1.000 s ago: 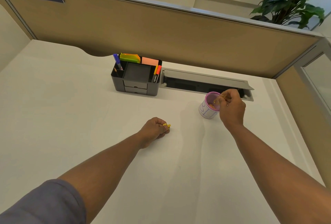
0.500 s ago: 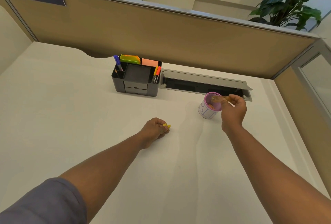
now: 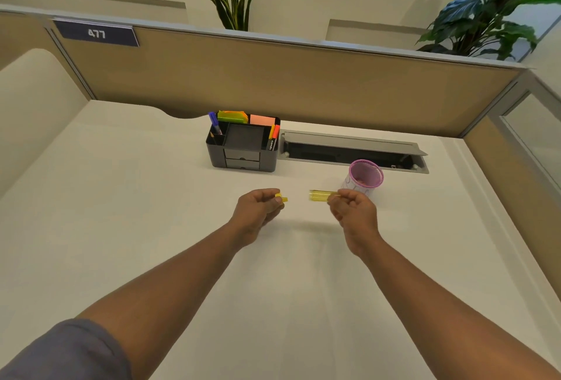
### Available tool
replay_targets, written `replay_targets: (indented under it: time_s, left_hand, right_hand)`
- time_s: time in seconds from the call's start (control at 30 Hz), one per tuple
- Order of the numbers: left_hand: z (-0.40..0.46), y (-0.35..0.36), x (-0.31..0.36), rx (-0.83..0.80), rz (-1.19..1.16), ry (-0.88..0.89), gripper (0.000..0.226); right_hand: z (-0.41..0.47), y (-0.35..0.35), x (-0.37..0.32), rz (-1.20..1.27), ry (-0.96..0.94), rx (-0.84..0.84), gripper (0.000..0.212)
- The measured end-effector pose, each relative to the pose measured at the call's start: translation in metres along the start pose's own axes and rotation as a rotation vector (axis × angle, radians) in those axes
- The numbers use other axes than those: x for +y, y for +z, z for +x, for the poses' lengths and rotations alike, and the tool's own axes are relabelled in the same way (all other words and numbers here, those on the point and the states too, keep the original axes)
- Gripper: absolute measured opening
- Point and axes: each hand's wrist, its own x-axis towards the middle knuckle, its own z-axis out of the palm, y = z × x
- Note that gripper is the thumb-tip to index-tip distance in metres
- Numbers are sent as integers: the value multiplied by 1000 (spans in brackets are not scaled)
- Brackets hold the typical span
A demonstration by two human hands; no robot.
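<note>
My left hand is curled over the white desk and pinches a small yellow cap-like piece at its fingertips. My right hand holds a clear yellow tube that points left toward the cap; a short gap separates the two pieces. Just behind my right hand stands a pink mesh cup, upright, with something small and pinkish inside.
A black desk organiser with pens, markers and sticky notes stands at the back centre. Right of it lies an open grey cable tray set into the desk. A tan partition walls off the back; plants stand behind it.
My right hand has left the cup's mouth and come down left, now holding the yellow tube. My left hand has lifted slightly with the cap. The view has tilted upward.
</note>
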Motion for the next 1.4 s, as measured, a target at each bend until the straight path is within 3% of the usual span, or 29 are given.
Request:
replay_targets:
  time_s: [0.3, 1.23, 1.4]
  left_hand:
    - [-31, -3, 7, 11, 21, 13, 25]
    - [-51, -6, 13, -21, 190, 68, 22]
    - [-48, -4, 14, -36, 306, 122, 22]
  right_hand:
    - [-41, 22, 8, 68, 70, -146, 24]
    - [-49, 32, 11, -100, 108, -193, 14]
    - [-48, 30, 8, -158, 91, -195, 13]
